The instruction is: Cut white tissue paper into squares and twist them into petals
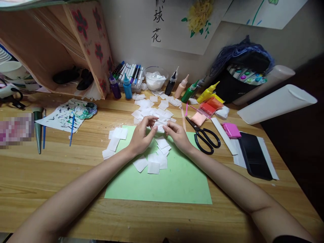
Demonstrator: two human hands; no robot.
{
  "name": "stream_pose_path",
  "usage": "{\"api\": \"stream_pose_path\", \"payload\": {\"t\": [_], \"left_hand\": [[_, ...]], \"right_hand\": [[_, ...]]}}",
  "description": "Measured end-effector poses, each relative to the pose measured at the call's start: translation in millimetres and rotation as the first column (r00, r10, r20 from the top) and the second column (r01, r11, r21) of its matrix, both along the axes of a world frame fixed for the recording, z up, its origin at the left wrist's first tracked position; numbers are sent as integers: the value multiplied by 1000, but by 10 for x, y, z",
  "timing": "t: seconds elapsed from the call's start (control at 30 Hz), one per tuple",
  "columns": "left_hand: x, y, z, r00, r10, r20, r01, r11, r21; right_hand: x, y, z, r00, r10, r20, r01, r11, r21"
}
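Between the fingertips of my left hand and my right hand is a small piece of white tissue paper. Both hands pinch it from opposite sides, just above the far part of a green sheet of paper. Several white tissue squares lie on the sheet below my hands, some overlapping. Beyond my fingers spreads a loose heap of more squares on the wood. Another small group rests at the sheet's left edge, partly on the table.
Black-handled scissors lie to the right, near a black phone and a pink packet. Paint bottles, a glass bowl and markers line the back. Paintbrushes and a paint-stained paper are at left.
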State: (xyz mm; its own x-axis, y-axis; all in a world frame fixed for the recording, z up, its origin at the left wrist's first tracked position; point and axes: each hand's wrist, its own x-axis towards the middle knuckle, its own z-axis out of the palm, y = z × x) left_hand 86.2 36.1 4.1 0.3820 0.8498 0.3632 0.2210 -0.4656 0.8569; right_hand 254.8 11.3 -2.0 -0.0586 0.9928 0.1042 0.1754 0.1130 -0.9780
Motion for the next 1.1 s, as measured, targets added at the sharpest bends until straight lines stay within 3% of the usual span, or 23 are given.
{"api": "stream_pose_path", "payload": {"t": [0.5, 0.6, 0.67, 0.77, 0.87, 1.0, 1.1], "left_hand": [[15, 12, -34, 994, -4, 106, -3, 998, 69], [20, 15, -46, 994, 2, 108, -11, 996, 84], [23, 14, -45, 994, -1, 113, -9, 996, 86], [24, 5, -31, 992, -25, 127, 15, 997, 82], [20, -5, -18, 990, -63, 123, 53, 995, 85], [11, -12, -11, 989, -95, 109, 86, 993, 82], [0, -11, 0, 988, -96, 118, 87, 993, 80]], "right_hand": [[0, 19, -45, 994, -94, -53, 96, 995, 23], [-23, -2, -38, 978, -192, -78, 199, 976, 94], [-31, -30, -5, 965, -262, -5, 258, 947, 192], [-31, -70, 45, 970, -178, 164, 129, 954, 272], [-34, -87, 54, 975, -43, 219, -15, 967, 252], [-37, -71, 9, 977, -53, 206, 7, 976, 219], [-12, -30, -33, 984, -148, 96, 131, 978, 161]]}}
